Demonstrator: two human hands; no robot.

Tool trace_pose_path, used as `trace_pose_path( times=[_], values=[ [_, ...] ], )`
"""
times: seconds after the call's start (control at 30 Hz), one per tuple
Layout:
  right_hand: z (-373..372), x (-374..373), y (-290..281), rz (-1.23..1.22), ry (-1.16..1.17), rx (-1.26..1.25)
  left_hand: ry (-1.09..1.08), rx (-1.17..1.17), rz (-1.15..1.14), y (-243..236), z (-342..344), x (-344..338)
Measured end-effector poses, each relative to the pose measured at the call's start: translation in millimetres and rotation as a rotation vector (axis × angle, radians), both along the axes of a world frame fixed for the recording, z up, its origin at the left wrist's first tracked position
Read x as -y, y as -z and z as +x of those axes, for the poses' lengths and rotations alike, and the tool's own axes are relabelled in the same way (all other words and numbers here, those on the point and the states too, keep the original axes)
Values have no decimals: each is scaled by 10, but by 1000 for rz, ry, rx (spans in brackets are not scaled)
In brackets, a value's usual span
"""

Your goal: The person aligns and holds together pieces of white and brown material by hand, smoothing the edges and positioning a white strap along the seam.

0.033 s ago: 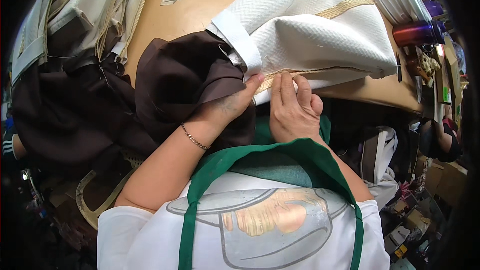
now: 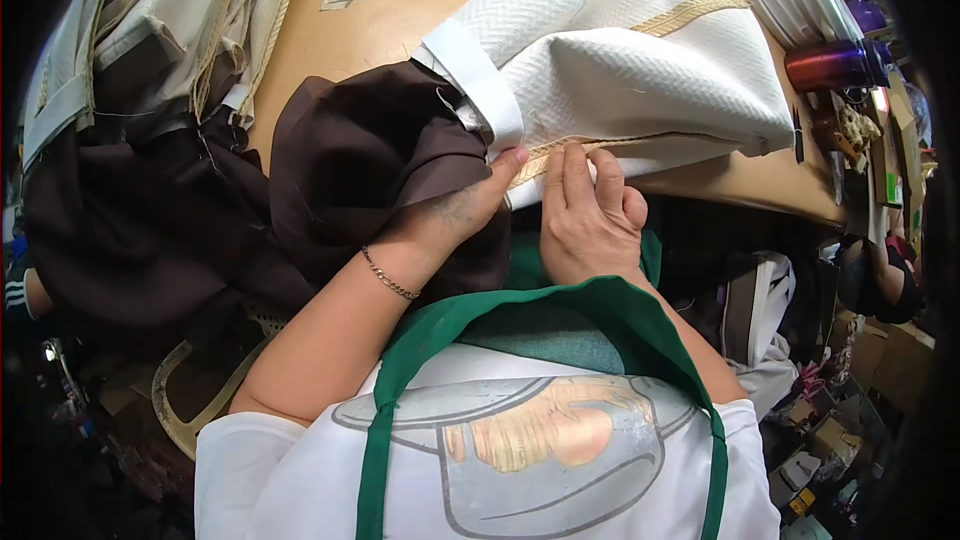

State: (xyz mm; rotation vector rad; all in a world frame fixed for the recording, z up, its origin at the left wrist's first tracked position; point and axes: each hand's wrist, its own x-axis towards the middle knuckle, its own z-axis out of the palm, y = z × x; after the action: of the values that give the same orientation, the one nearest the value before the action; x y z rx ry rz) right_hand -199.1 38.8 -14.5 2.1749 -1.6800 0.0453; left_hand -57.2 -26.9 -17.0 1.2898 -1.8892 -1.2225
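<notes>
Cream textured fabric [image 2: 650, 90] with a tan braided trim [image 2: 535, 162] lies bunched on the tan table [image 2: 355, 25], joined to dark brown cloth [image 2: 350, 140] and a white band [image 2: 465, 75]. My left hand [image 2: 460, 200] grips the piece where brown cloth meets the band, thumb near the trim and the other fingers hidden underneath. My right hand [image 2: 590, 220] has its bent fingers close together on the trimmed lower edge, gripping it just right of my left thumb.
More cream-and-brown pieces [image 2: 170, 70] drape at left. A purple-red bottle [image 2: 820, 68], stacked white fabric [image 2: 780, 0] and clutter line the right. A plastic chair [image 2: 185, 410] is at lower left. Another person's arm [image 2: 885, 275] shows at far right, another [image 2: 35, 290] at far left.
</notes>
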Motion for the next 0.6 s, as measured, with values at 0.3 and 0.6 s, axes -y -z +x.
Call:
trace_pose_path(
  times=[0.3, 0.6],
  values=[
    [-98, 62, -101, 64, 38, 8, -51, -28, 2, 0, -10, -41],
    [-477, 197, -126, 46, 247, 39, -23, -53, 29, -11, -1, -33]
  ],
)
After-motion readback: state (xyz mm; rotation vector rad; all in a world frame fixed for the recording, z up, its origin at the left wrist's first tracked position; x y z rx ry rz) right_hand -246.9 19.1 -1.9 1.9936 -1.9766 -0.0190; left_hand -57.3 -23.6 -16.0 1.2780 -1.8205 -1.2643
